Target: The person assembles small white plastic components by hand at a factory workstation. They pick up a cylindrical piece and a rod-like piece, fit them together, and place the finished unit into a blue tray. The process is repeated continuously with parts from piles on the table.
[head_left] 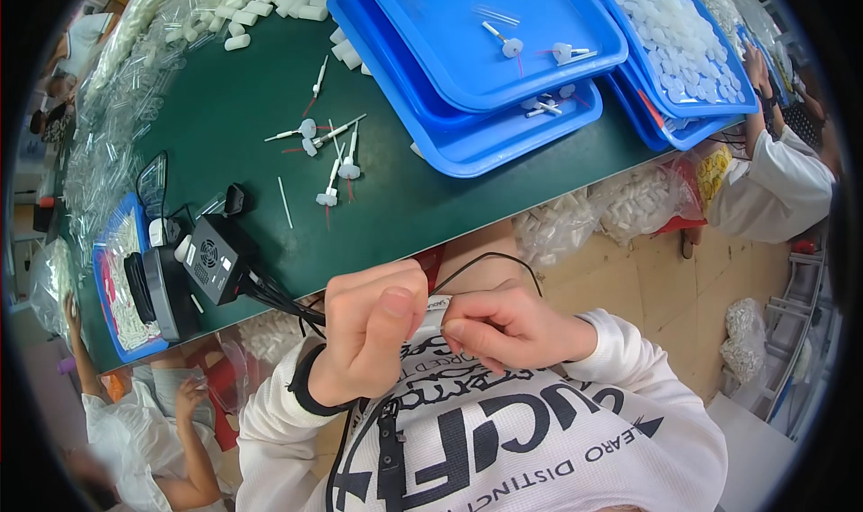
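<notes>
Green matting covered the long workbench [261, 89], which ran across the upper half of the view above a pale tiled floor. Stacked blue trays [467, 53] sat at the bench's far side; the top one held only a few small white-capped parts, while the neighbouring blue tray [683, 107] to the right was heaped with white plastic caps [674, 26]. Clear bags of white pieces [593, 211] hung below the bench edge. A black box-shaped device [211, 260] stood at the near-left edge, its cables trailing off toward the person. Loose on the mat between device and trays lay a scatter of thin white rods with round caps and red wire tails [328, 157].

Below the bench edge, close against the chest of a white printed sweatshirt, the person's two hands met. The left hand [369, 332] was curled tight, thumb pressed forward over its fingers. The right hand [508, 328] pinched with its fingertips toward the left. Between them sat a small whitish piece [438, 303], probably one of the capped rods, though the fingers hid most of it; both hands appeared to grasp it. A thin black cable [485, 258] looped over the right hand.

The piece was tiny and held off the bench, so a slip of either pinch would likely drop it to the floor, and the looping cable could snag a finger and jerk the grip loose.
</notes>
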A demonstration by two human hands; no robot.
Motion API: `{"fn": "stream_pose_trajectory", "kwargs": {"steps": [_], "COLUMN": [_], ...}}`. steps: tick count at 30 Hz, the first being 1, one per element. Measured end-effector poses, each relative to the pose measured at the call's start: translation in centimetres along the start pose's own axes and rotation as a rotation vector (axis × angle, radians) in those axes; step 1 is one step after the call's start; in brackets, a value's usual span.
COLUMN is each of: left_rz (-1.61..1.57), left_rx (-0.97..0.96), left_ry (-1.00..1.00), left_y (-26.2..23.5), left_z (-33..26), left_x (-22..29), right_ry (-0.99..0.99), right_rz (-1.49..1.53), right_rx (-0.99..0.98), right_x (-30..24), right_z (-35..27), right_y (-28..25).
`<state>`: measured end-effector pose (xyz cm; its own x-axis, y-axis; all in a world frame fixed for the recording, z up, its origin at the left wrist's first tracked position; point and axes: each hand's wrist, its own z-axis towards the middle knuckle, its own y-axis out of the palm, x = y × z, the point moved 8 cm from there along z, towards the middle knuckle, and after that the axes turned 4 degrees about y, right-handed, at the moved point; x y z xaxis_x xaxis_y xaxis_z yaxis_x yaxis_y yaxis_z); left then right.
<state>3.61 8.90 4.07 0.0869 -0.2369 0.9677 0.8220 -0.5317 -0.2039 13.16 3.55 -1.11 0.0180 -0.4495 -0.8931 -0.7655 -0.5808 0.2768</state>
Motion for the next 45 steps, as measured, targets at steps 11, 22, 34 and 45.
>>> {"fn": "stream_pose_trajectory", "kwargs": {"steps": [11, 22, 34, 45], "left_rz": [-0.135, -0.097, 0.179, 0.162], "left_rx": [-0.04, 0.018, 0.75, 0.655], "left_ry": [-0.031, 0.105, 0.255, 0.096], "left_y": [1.0, 0.3, -11.0, -10.1], "left_z": [-1.8, -1.3, -2.6, -1.4], "left_x": [-1.1, -0.1, 2.3, 0.4], "right_ry": [-0.274, -0.302, -0.698, -0.497], "right_rz": [-0.383, -0.426, -1.092, -1.496], "right_rx": [0.116, 0.162, 0.849, 1.065], "right_x": [0.3, -0.9, -12.0, -13.7], "right_z": [-0.4, 0.4, 5.0, 10.7], "right_y": [1.3, 0.0, -2.2, -3.2]}}
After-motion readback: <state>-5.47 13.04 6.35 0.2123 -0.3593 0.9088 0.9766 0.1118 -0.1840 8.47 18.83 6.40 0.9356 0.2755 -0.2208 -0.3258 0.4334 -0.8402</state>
